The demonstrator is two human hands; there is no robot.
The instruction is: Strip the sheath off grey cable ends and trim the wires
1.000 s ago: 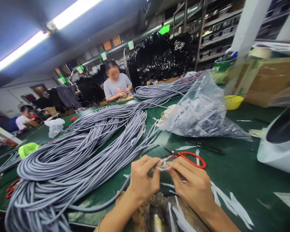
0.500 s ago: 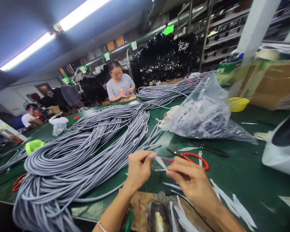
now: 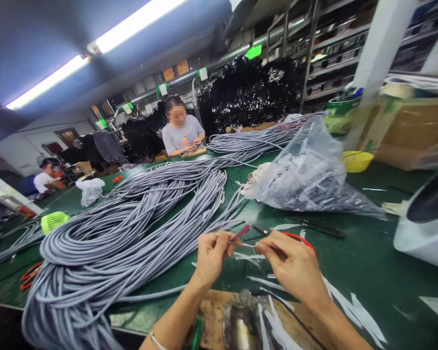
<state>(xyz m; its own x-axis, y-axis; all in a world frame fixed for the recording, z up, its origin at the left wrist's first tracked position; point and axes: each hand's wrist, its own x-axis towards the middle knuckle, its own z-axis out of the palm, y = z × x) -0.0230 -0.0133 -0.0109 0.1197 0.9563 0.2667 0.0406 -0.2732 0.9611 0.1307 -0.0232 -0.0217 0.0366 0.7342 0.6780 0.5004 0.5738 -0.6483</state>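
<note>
Above the middle of the green table, my left hand is closed in a pinch on a grey cable's end, whose red and dark wires stick out past the fingertips. Facing it, my right hand pinches the tip of a thin white strand that stretches between both hands. Whether that strand is a wire or filler from the cable, I cannot tell. Red-handled scissors lie behind my right hand, partly hidden by it. Loose white strips are scattered below and right of the hands.
A big coil of grey cables fills the left of the green table. A clear bag of white scraps stands behind the hands. Close in front sit a wooden board and a metal device. A co-worker sits opposite.
The wide white strip between my hands has given way to a thin strand. The red wires now point up from my left hand, and my right hand has moved slightly right.
</note>
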